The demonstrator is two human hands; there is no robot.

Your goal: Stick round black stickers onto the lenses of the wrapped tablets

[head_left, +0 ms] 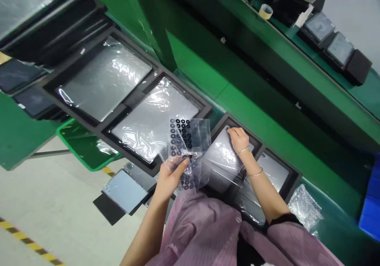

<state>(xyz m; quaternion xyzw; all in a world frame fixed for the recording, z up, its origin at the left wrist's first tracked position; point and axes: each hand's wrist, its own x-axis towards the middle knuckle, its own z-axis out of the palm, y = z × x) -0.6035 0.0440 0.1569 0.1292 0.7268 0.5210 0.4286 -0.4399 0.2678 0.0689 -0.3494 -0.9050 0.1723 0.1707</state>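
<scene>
My left hand (173, 175) is closed on a clear plastic sheet of black ring stickers (180, 137). The rings sit in rows, and some spots on the sheet are bare. My right hand (239, 140) reaches to the upper corner of a silver, tablet-like panel (222, 151) lying in a dark tray (255, 139). Its fingertips are pinched together at a small dark spot there; what they hold, if anything, is too small to name. Beside it in the same tray lies a second silver panel (276, 173) with a dark round dot near its top corner.
To the left, a larger dark tray (126, 109) holds two film-covered silver panels. Below it hangs a green bin (86, 155). Stacked black trays (59, 24) stand at upper left. Crumpled clear wrap (305, 208) lies at right. A shelf behind carries a tape roll (265, 11).
</scene>
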